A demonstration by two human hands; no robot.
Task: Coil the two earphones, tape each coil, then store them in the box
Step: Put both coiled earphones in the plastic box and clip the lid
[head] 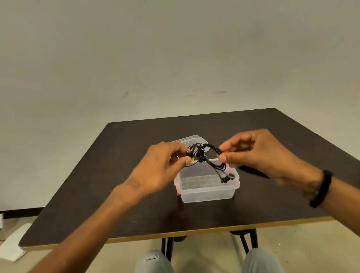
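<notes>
Earphones (205, 158) hang as a tangled black bunch just above the box (206, 187), pinched at both ends. The left hand (156, 171) grips the bunch on its own side with thumb and fingers curled round the cord; the right hand (257, 153) pinches a strand on the other side between thumb and forefinger. Loose ends with the earbuds dangle down into the open box.

The step looks like separating the two cords before coiling. It would go best by keeping the left pinch firm as the anchor and drawing one strand out slowly with the right, so that knots do not tighten. Lifting the bunch a little higher above the box would free the dangling ends from its rim.

Beyond the box lies its lid (189, 140); a dark object, too blurred to name, rests right of the box. The table (137, 218) offers bare surface left of the box and in front of it for laying a coil down, well inside the near edge.
</notes>
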